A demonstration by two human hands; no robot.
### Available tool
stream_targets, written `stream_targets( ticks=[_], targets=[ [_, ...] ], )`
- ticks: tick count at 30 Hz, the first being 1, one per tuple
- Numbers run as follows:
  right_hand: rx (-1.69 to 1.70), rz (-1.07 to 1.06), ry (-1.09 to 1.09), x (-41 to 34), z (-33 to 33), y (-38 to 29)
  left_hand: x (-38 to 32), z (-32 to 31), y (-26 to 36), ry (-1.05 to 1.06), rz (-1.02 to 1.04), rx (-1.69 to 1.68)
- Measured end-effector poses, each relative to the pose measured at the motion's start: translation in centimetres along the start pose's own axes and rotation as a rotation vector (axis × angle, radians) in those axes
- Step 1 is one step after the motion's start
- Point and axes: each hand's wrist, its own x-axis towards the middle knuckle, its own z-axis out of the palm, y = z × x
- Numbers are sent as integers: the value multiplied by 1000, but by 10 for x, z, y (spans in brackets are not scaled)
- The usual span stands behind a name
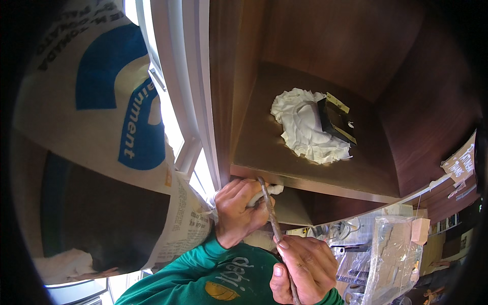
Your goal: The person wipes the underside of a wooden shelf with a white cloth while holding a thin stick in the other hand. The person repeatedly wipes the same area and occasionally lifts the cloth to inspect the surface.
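My left hand (242, 211) is closed on a wad of white cloth (275, 189) against the front edge of a dark brown wooden shelf (324, 186). A thin brown stick (273, 221) is in my right hand (305, 267), gripped between thumb and fingers; its upper part slants past my left hand towards the shelf edge. On the shelf board lies a crumpled white cloth (301, 118). A black sheet or pad with yellow strips (339, 118) rests against the cloth's right side.
A newspaper sheet (103, 145) hangs along the left beside a bright window frame (190, 76). Below the shelf is another compartment (293, 207). Plastic-wrapped cardboard (390, 251) stands at lower right, near a small cardboard box (420, 230). A piece of cardboard bearing handwriting (460, 162) is at far right.
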Motion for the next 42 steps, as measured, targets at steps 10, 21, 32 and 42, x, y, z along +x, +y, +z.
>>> stream_targets(
  ticks=[10, 21, 32, 42],
  targets=[
    [-12, -73, -17, 10, 17, 10, 1, -2, 0, -44, 20, -23],
    [-17, -27, -137, 9, 15, 10, 3, -4, 3, -50, 39, -41],
    [18, -175, 71, 13, 22, 17, 2, -3, 0, -53, 33, -39],
    [4, -65, -133, 14, 24, 9, 4, -5, 5, -72, -18, -169]
  ],
)
